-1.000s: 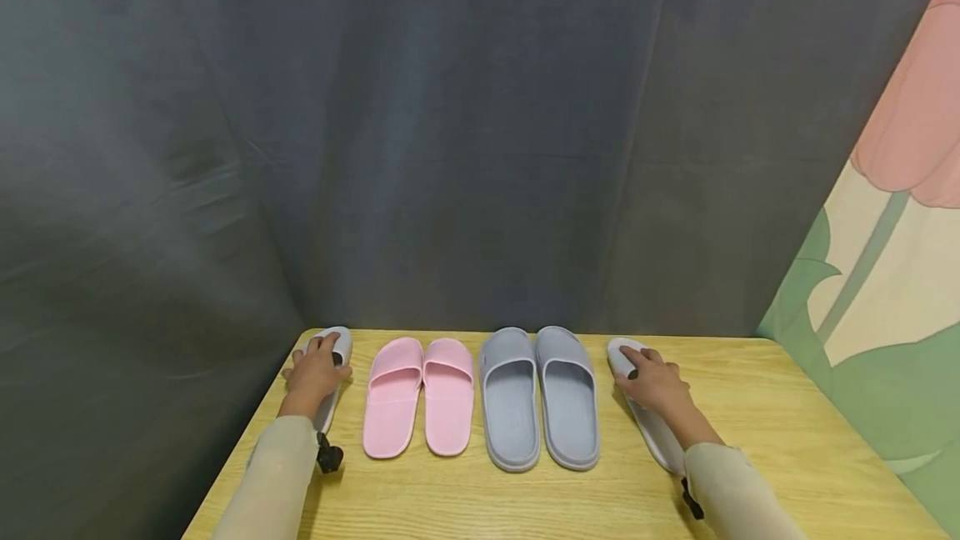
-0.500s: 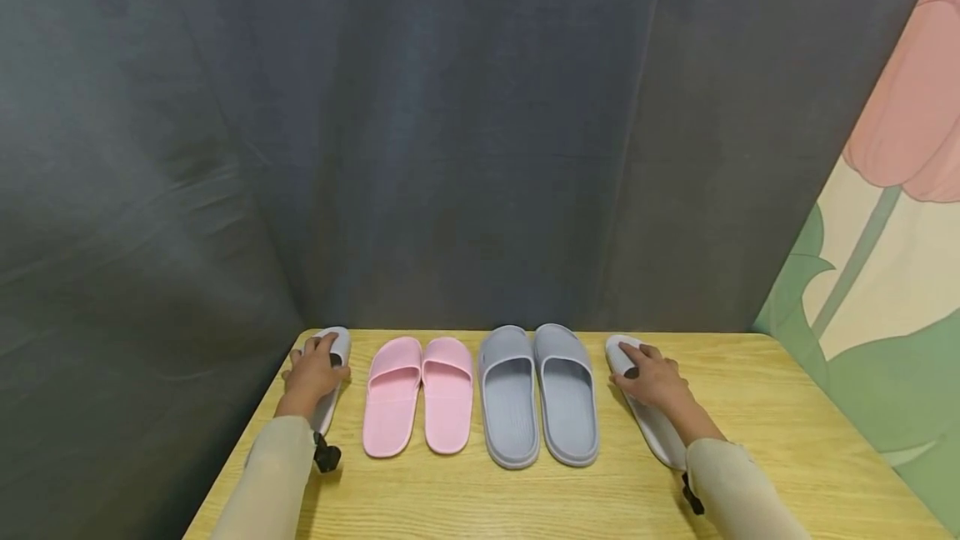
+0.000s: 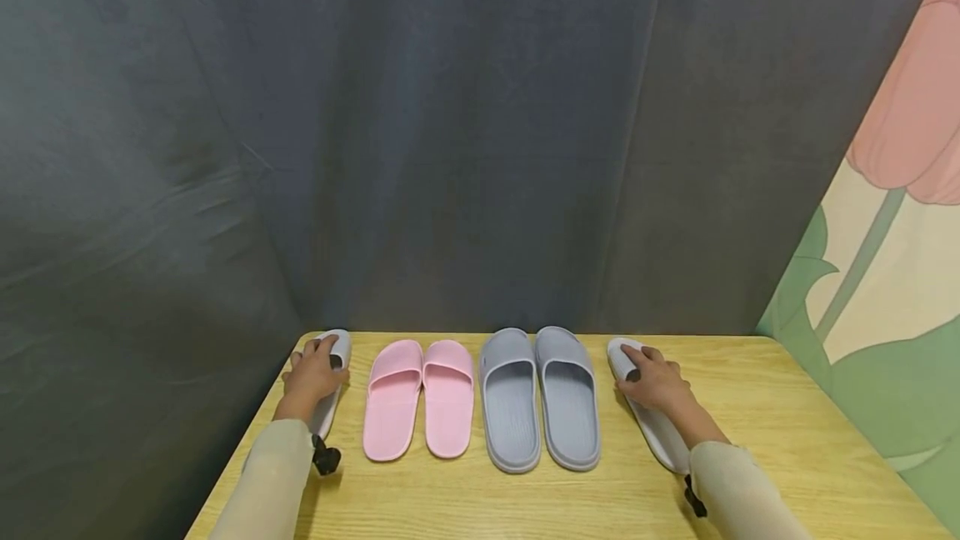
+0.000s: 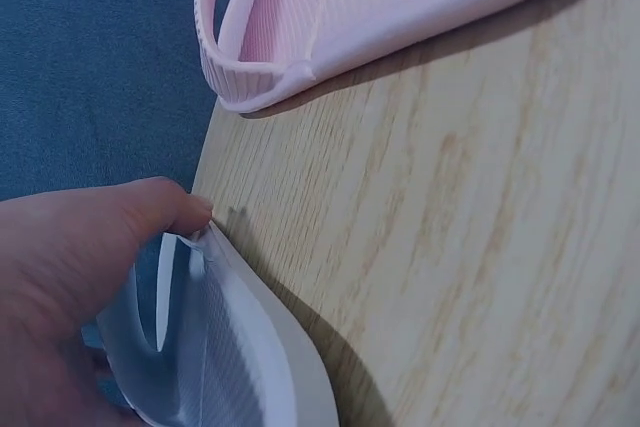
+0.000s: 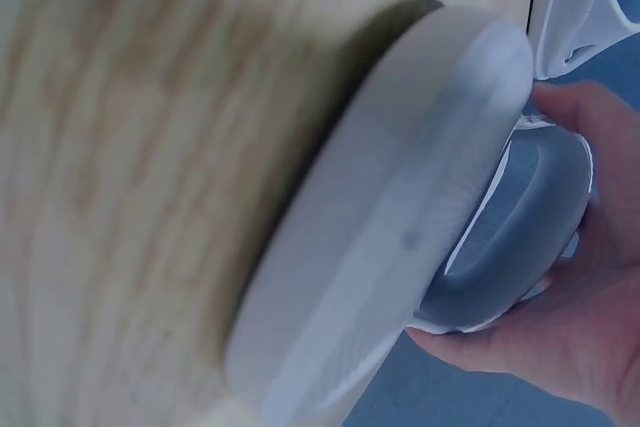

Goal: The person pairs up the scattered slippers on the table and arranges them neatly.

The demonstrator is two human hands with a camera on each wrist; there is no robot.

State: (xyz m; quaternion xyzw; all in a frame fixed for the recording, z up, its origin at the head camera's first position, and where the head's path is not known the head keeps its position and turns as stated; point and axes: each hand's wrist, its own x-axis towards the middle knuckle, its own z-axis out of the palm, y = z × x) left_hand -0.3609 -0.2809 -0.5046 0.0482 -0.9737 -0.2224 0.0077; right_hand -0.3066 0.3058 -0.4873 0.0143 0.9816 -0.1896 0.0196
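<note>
My left grip and right grip each pinch one pale slide! Between them, two pink slides, two grey slides.

Moulded plastic, wood grain and cloth, mostly matt in finish.
Pink slippers and grey slippers: matt, plastic-looking, the pink ones finely ribbed inside. Left pale slipper: ribbed inside, smooth along the rim. Right pale slipper: smooth, matt side. Table: wood-grained, smooth, softly sheened. Backdrop: creased cloth, faintly lustrous. Sleeves: matt cloth.
</note>
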